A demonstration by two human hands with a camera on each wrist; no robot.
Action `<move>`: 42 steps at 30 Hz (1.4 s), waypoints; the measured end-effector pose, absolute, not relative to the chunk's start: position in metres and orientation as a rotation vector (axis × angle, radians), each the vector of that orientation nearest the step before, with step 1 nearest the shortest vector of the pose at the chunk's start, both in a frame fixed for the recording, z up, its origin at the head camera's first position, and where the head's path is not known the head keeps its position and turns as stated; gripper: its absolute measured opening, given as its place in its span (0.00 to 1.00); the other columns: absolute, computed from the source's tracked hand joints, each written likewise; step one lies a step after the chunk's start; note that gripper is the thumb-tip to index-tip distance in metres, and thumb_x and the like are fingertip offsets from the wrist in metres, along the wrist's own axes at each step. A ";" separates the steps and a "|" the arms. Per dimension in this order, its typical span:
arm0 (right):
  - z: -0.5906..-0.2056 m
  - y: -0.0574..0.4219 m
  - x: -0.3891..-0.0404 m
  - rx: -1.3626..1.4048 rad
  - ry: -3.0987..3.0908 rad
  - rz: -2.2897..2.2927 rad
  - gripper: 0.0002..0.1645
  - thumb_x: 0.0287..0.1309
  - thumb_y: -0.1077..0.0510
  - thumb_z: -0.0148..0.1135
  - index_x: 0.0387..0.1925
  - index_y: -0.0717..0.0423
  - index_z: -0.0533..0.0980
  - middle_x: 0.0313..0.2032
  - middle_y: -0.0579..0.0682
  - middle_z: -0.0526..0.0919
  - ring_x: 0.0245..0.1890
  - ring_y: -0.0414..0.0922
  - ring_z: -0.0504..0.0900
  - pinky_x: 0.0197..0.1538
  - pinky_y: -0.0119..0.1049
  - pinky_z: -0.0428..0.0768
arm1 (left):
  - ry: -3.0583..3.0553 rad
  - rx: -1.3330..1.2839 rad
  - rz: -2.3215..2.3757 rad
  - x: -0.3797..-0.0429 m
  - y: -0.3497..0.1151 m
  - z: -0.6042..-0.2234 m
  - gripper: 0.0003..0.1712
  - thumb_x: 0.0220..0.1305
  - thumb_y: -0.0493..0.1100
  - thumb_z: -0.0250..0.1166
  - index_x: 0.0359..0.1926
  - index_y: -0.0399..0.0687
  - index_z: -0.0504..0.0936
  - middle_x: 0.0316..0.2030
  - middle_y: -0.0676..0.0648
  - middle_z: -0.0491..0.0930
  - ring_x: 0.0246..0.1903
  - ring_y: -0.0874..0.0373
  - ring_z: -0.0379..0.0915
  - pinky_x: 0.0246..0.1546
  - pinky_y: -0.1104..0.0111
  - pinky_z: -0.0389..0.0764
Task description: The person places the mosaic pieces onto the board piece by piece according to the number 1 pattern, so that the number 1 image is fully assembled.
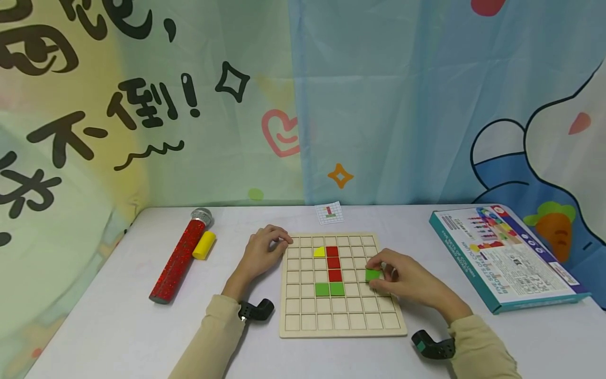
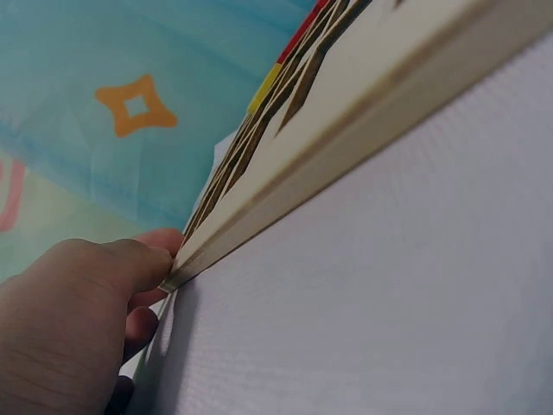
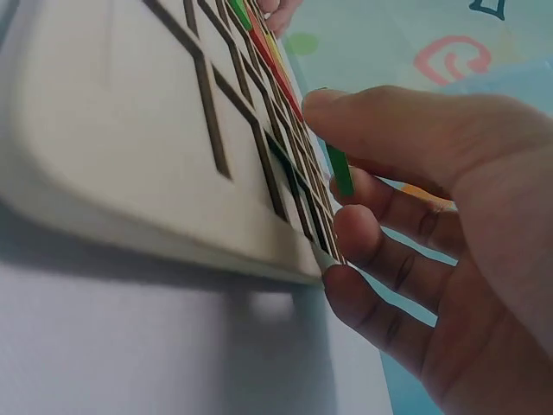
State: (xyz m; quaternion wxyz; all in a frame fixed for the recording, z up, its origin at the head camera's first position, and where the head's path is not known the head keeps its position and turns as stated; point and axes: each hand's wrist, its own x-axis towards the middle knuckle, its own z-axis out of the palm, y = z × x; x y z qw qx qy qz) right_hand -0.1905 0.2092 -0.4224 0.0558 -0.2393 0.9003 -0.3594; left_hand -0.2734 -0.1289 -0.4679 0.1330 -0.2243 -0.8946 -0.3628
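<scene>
A wooden grid board point(image 1: 312, 321) lies on the table between both hands. Its far left corner is held by the left hand point(image 1: 266, 251), whose thumb and fingers meet at the edge in the left wrist view. Over the right part of the board, the right hand point(image 1: 407, 279) pinches a green square tile point(image 1: 372, 275) between thumb and fingers; in the right wrist view the tile is seen edge-on. Set in the grid are a column of red tiles point(image 1: 333, 262), a yellow tile point(image 1: 319, 252) with a cut corner, and two green tiles point(image 1: 329, 289) side by side.
Behind the board lies a small pattern card point(image 1: 329, 212). To the left are a red microphone point(image 1: 177, 263) and a yellow cylinder point(image 1: 204, 246). A flat game box point(image 1: 508, 258) lies at the right. A printed curtain point(image 1: 379, 105) hangs behind the table.
</scene>
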 end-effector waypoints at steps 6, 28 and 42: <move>-0.422 0.203 -0.190 -0.739 2.705 -1.067 0.19 0.52 0.52 0.68 0.46 0.50 0.75 0.39 0.45 0.76 0.29 0.35 0.71 0.33 0.27 0.71 | -2.582 -0.650 -1.042 -0.273 -0.128 -0.467 0.04 0.61 0.40 0.64 0.34 0.55 0.83 0.43 0.52 0.81 0.40 0.56 0.74 0.42 0.61 0.64; -0.420 0.182 -0.183 -0.788 2.705 -0.980 0.17 0.53 0.52 0.67 0.46 0.48 0.77 0.34 0.42 0.73 0.29 0.35 0.70 0.32 0.26 0.70 | -2.577 -0.661 -1.048 -0.273 -0.129 -0.468 0.04 0.61 0.40 0.63 0.35 0.54 0.83 0.44 0.51 0.81 0.41 0.56 0.74 0.42 0.61 0.65; -0.423 0.175 -0.182 -0.847 2.716 -0.937 0.16 0.53 0.51 0.67 0.44 0.47 0.77 0.33 0.40 0.74 0.27 0.34 0.70 0.32 0.26 0.69 | -2.582 -0.658 -1.047 -0.272 -0.128 -0.466 0.04 0.61 0.40 0.64 0.35 0.54 0.83 0.44 0.51 0.81 0.40 0.56 0.74 0.42 0.61 0.65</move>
